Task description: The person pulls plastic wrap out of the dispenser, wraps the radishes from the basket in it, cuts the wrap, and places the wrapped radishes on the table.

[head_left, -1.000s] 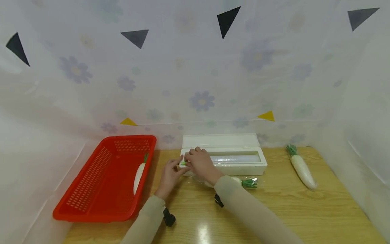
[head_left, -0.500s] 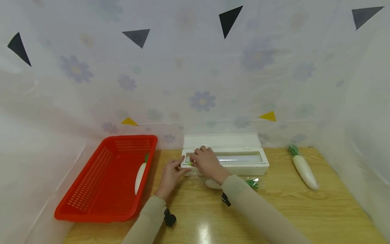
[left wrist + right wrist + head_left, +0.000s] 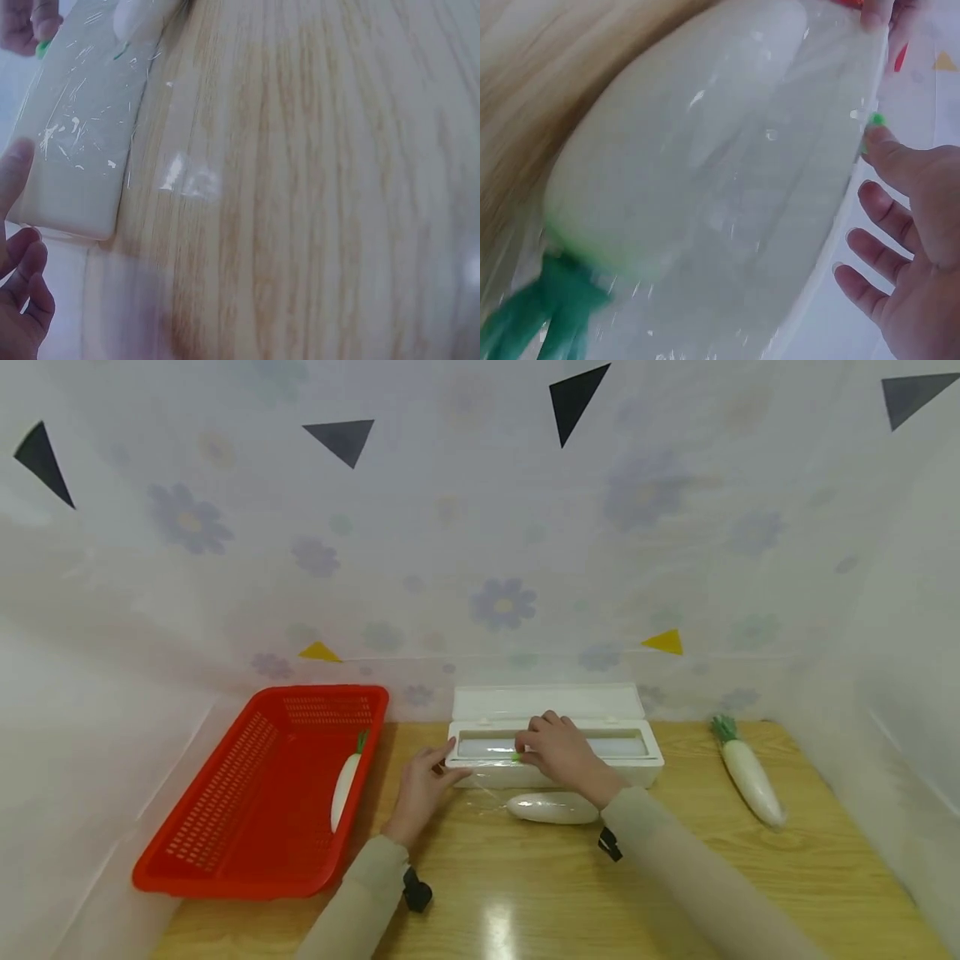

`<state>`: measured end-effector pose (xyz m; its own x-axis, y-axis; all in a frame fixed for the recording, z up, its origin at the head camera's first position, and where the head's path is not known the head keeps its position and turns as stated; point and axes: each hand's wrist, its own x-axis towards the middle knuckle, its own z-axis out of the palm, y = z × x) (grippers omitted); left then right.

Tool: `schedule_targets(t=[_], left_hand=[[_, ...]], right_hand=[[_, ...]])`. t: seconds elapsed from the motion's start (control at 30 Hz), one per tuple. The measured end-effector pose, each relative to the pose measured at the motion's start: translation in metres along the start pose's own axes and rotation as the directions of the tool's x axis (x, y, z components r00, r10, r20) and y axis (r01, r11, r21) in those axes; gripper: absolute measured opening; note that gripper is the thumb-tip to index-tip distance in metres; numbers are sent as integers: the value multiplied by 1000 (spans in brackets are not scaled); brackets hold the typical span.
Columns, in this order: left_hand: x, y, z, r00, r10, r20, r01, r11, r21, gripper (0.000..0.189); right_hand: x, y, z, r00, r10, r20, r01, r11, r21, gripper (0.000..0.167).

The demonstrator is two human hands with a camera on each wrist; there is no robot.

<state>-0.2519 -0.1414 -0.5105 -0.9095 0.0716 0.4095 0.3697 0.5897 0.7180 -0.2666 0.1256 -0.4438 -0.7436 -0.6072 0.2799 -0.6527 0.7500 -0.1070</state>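
A white cling film box [image 3: 480, 777] stands lid up at the back of the table, its roll [image 3: 617, 747] showing inside. My left hand [image 3: 418, 792] holds its left end, thumb at the front and fingers by the side. Thumb and fingertips of my right hand [image 3: 561, 752] pinch the small green slide cutter [image 3: 877, 118] on the box's front edge, near its middle. Clear film [image 3: 486, 800] hangs from that edge over a white radish [image 3: 551, 808] lying in front. The right wrist view shows the radish's green leaves [image 3: 562, 300]; my right arm hides them in the head view.
A red plastic basket [image 3: 225, 887] with a small white radish [image 3: 345, 789] in it stands at the left. Another white radish [image 3: 752, 783] with green leaves lies at the right on the wooden table [image 3: 675, 877]. Patterned white sheeting [image 3: 420, 568] rises behind.
My right hand has slid the green cutter rightward along the box's front edge, from the left end to near the middle. My left hand has stayed at the box's left end.
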Motion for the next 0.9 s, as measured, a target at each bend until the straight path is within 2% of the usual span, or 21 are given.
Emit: schedule_targets(t=[0.3,0.63,0.9], left_hand=[[0,3,-4,999,40,-22,-39,999,6,59],[0,2,-3,1000,26,-7,-26,1000,3,59],[1,-1,0,1000,24,-5,-24,1000,-4,59]], right_hand=[[-40,44,-21,1000,21,-7,-21,1000,-9,7],[-87,93,-40,999,9,-49,-10,1000,-12,12],[-113,118,-52,998,-2,-67,-2,998,-60,16]])
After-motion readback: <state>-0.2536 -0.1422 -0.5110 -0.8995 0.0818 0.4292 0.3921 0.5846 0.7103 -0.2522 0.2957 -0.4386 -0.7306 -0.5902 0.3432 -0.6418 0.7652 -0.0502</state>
